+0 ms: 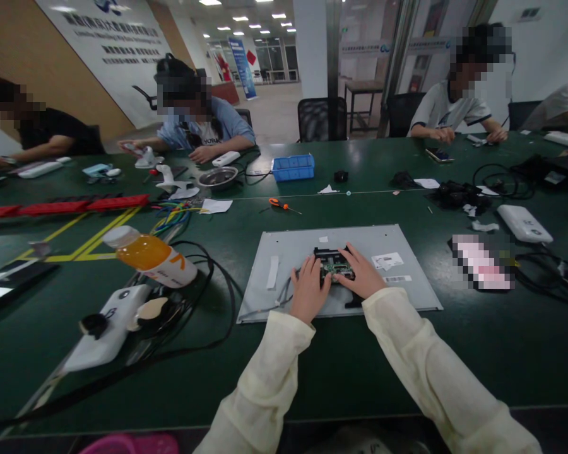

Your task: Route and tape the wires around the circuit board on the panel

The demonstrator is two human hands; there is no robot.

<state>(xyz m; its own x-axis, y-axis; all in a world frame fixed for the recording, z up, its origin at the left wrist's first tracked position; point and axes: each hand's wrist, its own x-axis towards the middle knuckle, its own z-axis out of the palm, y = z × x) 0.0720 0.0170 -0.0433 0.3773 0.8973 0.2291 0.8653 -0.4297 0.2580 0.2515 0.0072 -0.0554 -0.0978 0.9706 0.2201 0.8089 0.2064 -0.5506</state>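
Note:
A green circuit board in a black frame (336,267) lies on a flat grey metal panel (303,243). My left hand (308,289) rests at the board's left side, its fingers curved and the thumb on the near edge. From the right, my right hand (363,273) touches the board, with the index finger at the far corner and the thumb near the middle. Both hands hold the board between them. A thin grey cable (284,295) runs left from beside my left hand. A black part (355,301) shows below my right hand.
An orange screwdriver (280,203) and a blue basket (293,167) lie beyond the panel. At left are a juice bottle (154,255), a white power bank (106,328) and black cables. A phone (481,262) lies at right. Several people sit across the green table (341,366).

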